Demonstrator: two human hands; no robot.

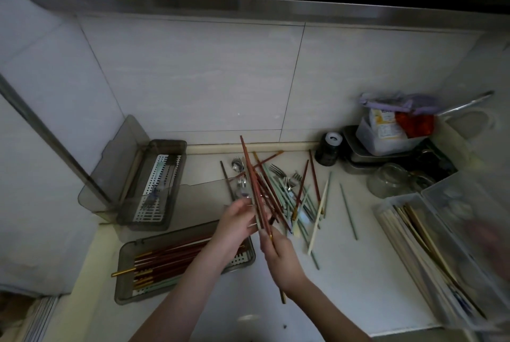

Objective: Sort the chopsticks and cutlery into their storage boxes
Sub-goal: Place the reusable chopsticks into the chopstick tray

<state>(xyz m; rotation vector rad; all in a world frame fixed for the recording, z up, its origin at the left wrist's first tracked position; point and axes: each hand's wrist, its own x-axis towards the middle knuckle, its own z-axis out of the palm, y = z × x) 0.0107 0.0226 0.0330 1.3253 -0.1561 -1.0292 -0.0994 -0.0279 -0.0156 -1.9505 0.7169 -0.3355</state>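
hands: 2, both gripping red chopsticks (255, 189) | boxes: 3 | forks: maybe 3

Head view: looks steeply down at counter (358, 272), close, wide-angle.

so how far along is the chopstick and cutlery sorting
Partly done. Red chopsticks with gold ends already lie in the near grey box, and the clear box on the right holds pale ones. Both hands are busy: the right hand grips a bunch of red chopsticks and the left hand touches them. Left: the loose pile of green chopsticks, forks and spoons on the counter.
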